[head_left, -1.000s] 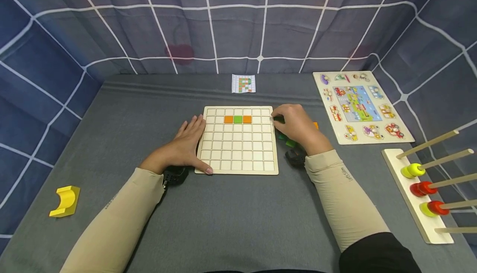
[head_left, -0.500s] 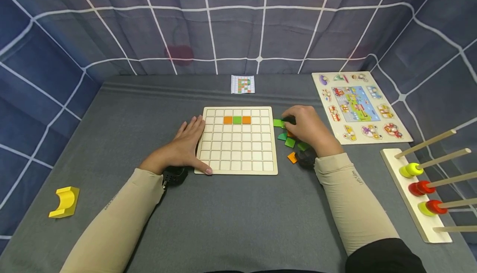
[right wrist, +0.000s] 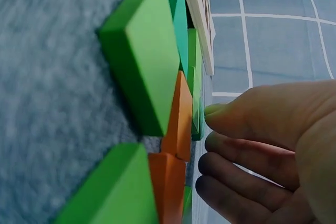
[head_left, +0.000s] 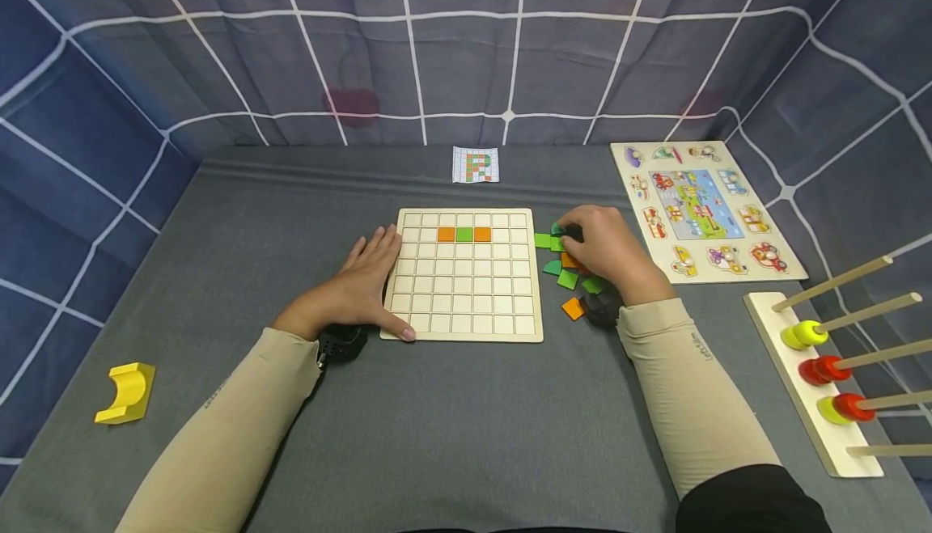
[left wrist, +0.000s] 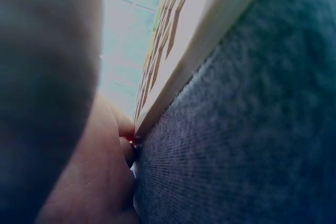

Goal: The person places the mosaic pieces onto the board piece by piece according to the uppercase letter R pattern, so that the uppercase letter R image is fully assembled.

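Observation:
My left hand (head_left: 367, 274) lies with fingers spread at the left edge of a wooden grid board (head_left: 444, 323), its thumb over the lower left corner. The board's rim (left wrist: 184, 61) runs beside that hand in the left wrist view. One green tile (head_left: 463, 234) sits between two orange tiles in the second row. My right hand (head_left: 600, 246) reaches over the loose tiles right of the board, fingers bent. Its fingertips are close to a teal piece (head_left: 557, 228). In the right wrist view, thumb and fingers stand apart beside the green (right wrist: 144, 61) and orange (right wrist: 178, 116) tiles, nothing visible between them.
A small pattern card (head_left: 476, 165) lies behind the board. To the right are a picture puzzle (head_left: 648, 262) and a peg stand (head_left: 779, 363) with upright pegs and coloured beads. A yellow arch block (head_left: 131, 393) sits at left. Tiled-pattern cloth encloses the table.
My right hand has moved right from the board's edge to the loose tiles, uncovering several of them. A teal piece now shows at its fingertips. The left hand has stayed still.

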Action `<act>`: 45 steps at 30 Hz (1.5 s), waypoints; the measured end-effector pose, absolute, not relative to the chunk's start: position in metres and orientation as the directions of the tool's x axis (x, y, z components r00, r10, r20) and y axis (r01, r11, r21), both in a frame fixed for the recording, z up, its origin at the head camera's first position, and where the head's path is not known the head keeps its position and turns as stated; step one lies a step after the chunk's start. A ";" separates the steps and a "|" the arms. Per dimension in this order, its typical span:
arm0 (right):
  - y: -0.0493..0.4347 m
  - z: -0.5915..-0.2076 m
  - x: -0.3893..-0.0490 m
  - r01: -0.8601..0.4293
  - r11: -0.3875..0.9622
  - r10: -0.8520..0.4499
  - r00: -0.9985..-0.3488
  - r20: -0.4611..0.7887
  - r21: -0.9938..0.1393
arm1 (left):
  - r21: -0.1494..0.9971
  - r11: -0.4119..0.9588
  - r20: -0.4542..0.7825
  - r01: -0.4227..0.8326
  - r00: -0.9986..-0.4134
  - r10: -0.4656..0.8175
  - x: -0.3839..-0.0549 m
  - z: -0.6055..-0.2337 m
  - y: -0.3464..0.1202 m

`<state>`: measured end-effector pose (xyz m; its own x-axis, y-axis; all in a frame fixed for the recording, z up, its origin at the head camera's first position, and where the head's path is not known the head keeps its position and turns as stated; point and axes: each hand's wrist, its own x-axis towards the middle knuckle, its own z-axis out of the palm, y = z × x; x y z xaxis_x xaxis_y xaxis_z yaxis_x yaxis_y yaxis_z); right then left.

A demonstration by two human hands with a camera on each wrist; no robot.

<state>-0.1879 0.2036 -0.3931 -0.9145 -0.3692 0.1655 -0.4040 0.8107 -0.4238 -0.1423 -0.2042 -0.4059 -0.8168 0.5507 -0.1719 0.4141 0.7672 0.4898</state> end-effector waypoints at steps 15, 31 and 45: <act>0.196 -0.388 -0.194 -0.418 0.837 -0.441 -0.897 0.017 -0.354 | 0.496 0.762 -0.170 0.416 -0.814 0.555 -0.142 -0.407 -0.204; 0.200 -0.389 -0.190 -0.423 0.824 -0.397 -0.906 0.147 -0.378 | 0.495 0.762 -0.167 0.418 -0.814 0.556 -0.141 -0.406 -0.204; 0.210 -0.385 -0.192 -0.331 0.841 -0.290 -0.944 0.160 -0.428 | 0.500 0.760 -0.167 0.415 -0.815 0.555 -0.141 -0.404 -0.204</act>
<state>-0.1920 0.2096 -0.3846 -0.9435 -0.2901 0.1598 -0.3311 0.8409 -0.4280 -0.1415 -0.2045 -0.4040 -0.8152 0.5547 -0.1667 0.4148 0.7600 0.5003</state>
